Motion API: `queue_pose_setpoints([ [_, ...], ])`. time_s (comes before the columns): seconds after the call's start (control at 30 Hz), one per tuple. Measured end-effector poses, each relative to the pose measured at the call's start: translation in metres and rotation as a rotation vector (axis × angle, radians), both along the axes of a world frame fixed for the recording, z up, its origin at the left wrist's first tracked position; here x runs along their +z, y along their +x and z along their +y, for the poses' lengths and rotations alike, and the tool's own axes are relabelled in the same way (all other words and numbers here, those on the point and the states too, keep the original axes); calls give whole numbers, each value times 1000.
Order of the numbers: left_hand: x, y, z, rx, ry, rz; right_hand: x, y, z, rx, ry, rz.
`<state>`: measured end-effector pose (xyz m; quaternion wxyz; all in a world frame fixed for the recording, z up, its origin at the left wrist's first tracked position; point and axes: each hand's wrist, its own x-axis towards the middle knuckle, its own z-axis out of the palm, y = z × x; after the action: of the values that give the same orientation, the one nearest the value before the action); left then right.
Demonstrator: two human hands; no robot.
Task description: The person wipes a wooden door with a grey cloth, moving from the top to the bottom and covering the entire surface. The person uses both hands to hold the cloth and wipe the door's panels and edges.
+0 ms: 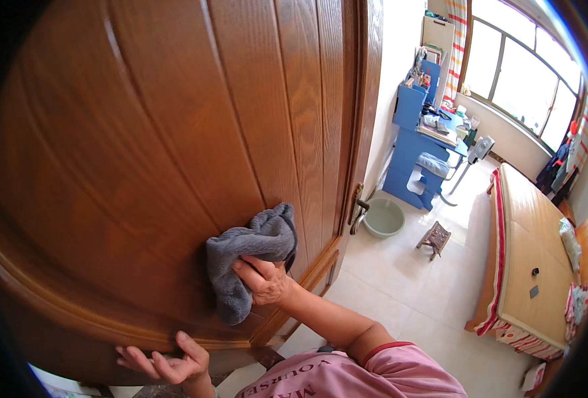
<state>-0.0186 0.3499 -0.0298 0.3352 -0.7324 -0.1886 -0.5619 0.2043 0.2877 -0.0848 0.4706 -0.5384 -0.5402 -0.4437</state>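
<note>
A brown wooden door (189,114) with vertical grooves fills the left and middle of the view. Pressed to its lower panel is a bunched grey cloth (254,244). My right hand (269,281) grips this cloth, with the thumb and bent fingers over its folds. My left hand (174,360) is lower down, close to the door's moulding near the left edge. Its palm faces up, its fingers are apart and it holds nothing. Whether its fingertips touch the door I cannot tell. A metal lever handle (359,211) sticks out at the door's right side.
On the tiled floor (413,278) stand a green basin (384,218) and a small folding stool (434,240). Behind them are a cluttered blue desk (408,144), a chair (433,166) and a fan (480,149). A bed (527,229) with a mat lies to the right.
</note>
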Motion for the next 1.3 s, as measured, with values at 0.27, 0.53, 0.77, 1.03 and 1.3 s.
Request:
queue_pose_setpoints([
  [0.27, 10, 12, -17, 137, 26, 19, -10, 123, -7, -260, 115, 268],
  [0.53, 4, 7, -9, 106, 30, 37, -5, 167, -19, -323, 190, 349],
  [0.77, 0, 3, -1, -23, 16, 21, -27, 154, -17, -288, 26, 561],
  [1.03, 5, 3, 9, -161, 99, 58, -40, 1, 19, -53, 366, 849],
  [1.3, 0, -5, 9, -240, 29, 89, -114, -191, 20, 115, -37, 631],
])
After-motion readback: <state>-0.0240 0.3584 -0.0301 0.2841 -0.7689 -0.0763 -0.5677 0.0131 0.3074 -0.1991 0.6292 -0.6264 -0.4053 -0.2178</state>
